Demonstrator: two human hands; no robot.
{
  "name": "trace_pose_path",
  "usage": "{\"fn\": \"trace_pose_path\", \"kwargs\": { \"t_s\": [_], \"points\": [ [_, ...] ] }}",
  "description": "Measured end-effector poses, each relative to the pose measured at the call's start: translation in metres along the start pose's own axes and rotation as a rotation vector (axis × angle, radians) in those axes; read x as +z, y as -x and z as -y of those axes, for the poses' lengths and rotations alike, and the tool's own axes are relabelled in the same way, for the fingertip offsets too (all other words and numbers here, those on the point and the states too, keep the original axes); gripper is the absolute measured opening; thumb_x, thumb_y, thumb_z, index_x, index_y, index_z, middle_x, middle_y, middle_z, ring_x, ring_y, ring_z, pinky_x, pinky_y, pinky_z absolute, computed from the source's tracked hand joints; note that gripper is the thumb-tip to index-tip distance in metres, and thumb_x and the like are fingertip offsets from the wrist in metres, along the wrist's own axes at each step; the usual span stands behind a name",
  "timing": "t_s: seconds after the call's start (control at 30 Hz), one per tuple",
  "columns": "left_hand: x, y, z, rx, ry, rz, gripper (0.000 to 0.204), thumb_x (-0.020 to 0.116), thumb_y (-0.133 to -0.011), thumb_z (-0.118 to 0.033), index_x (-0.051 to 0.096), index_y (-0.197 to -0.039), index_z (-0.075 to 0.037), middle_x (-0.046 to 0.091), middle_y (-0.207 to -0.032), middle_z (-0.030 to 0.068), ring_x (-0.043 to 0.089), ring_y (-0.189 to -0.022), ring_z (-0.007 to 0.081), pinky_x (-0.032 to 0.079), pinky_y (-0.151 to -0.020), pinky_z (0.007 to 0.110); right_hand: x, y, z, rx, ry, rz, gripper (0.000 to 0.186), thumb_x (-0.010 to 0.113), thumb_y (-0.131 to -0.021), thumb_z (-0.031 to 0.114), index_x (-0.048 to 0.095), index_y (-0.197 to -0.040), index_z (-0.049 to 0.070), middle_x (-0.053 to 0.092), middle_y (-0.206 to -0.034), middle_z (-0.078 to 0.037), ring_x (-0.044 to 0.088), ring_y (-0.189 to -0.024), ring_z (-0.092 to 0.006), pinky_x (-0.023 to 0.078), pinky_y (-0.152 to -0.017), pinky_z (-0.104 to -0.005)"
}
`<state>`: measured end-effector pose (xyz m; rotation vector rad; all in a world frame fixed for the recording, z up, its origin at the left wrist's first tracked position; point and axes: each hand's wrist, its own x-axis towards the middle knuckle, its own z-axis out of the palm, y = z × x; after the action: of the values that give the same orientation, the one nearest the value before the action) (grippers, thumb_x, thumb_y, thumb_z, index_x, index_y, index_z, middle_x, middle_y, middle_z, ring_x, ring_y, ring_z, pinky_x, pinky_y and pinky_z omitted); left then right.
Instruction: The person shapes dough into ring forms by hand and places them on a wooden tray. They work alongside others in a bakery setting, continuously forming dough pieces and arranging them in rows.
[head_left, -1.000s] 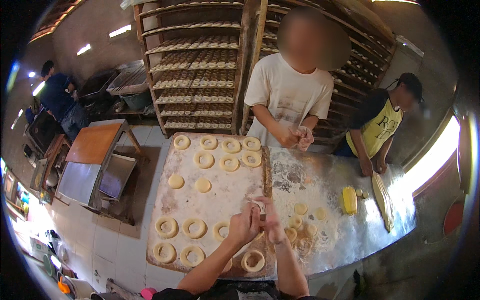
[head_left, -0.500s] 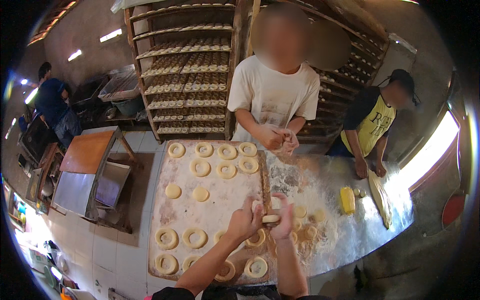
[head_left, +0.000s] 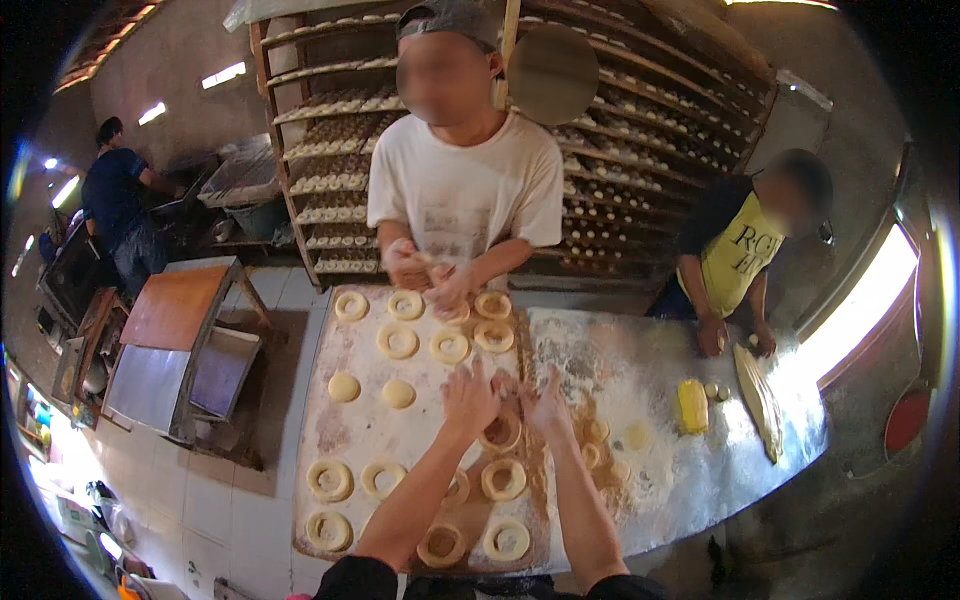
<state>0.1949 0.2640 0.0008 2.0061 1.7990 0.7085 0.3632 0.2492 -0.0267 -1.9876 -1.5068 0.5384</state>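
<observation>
My left hand [head_left: 471,402] is over the right part of a floured board [head_left: 350,430], with its fingers stretched forward. Beside it, my right hand [head_left: 541,404] hovers at the board's right edge, fingers apart. Just beneath them a dough ring [head_left: 502,433] lies on the board, partly covered by my hands. Nearer to me sit more dough rings [head_left: 503,480], some hidden behind my left forearm. Two flat dough discs [head_left: 398,393] rest left of my hands. Several small dough pieces [head_left: 637,435] are on the floured metal table to the right.
Across the board a person in a white shirt [head_left: 465,190] works dough with both hands above the far rings [head_left: 398,340]. At far right another person [head_left: 740,250] handles a long dough strip [head_left: 758,400] near a yellow block [head_left: 692,405]. Racks of dough [head_left: 335,185] stand behind.
The dough ring held between my hands is now on the board, and my hands have moved forward and left. The white-shirted person has shifted left, hands now over the far rings.
</observation>
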Motion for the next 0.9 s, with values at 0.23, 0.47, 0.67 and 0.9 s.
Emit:
{"fn": "trace_pose_path", "kwargs": {
  "t_s": [0.23, 0.47, 0.67, 0.9],
  "points": [
    [-0.011, 0.033, 0.021, 0.000, -0.124, 0.307, 0.081, 0.071, -0.081, -0.022, 0.031, -0.152, -0.015, 0.050, -0.129, 0.0230, 0.050, -0.121, 0.0453, 0.044, -0.096, 0.059, -0.017, 0.031, 0.023, -0.108, 0.204, 0.425, 0.105, 0.078, -0.082, 0.035, 0.009, -0.158, 0.016, 0.039, -0.152, -0.028, 0.040, -0.139, -0.0454, 0.039, -0.112, -0.0498],
    [-0.004, 0.042, 0.010, 0.018, -0.142, 0.183, 0.076, 0.073, -0.080, -0.015, 0.039, -0.148, -0.012, 0.051, -0.127, 0.0224, 0.051, -0.119, 0.0417, 0.046, -0.092, 0.056, -0.065, 0.062, -0.022, 0.046, -0.106, 0.404, 0.094, 0.072, -0.086, 0.046, 0.017, -0.156, 0.015, 0.050, -0.143, -0.027, 0.051, -0.128, -0.0454, 0.044, -0.105, -0.0519],
    [0.002, 0.090, -0.047, 0.184, 0.172, -0.060, 0.047, 0.065, -0.090, -0.013, 0.052, -0.135, -0.008, 0.062, -0.102, 0.0212, 0.062, -0.096, 0.0378, 0.050, -0.083, 0.046, -0.109, 0.113, -0.127, 0.193, 0.302, 0.434, 0.060, 0.066, -0.090, 0.029, 0.043, -0.138, 0.002, 0.066, -0.111, -0.026, 0.065, -0.104, -0.0403, 0.052, -0.090, -0.0497],
    [0.048, 0.139, -0.114, -0.047, 0.308, 0.242, 0.038, 0.065, -0.093, -0.017, 0.055, -0.128, -0.006, 0.071, -0.088, 0.0166, 0.070, -0.083, 0.0335, 0.054, -0.071, 0.042, -0.082, 0.126, -0.138, -0.065, -0.090, 0.308, 0.039, 0.062, -0.082, 0.007, 0.045, -0.118, 0.002, 0.065, -0.098, -0.027, 0.064, -0.098, -0.0447, 0.052, -0.083, -0.0488]
  ]
}}
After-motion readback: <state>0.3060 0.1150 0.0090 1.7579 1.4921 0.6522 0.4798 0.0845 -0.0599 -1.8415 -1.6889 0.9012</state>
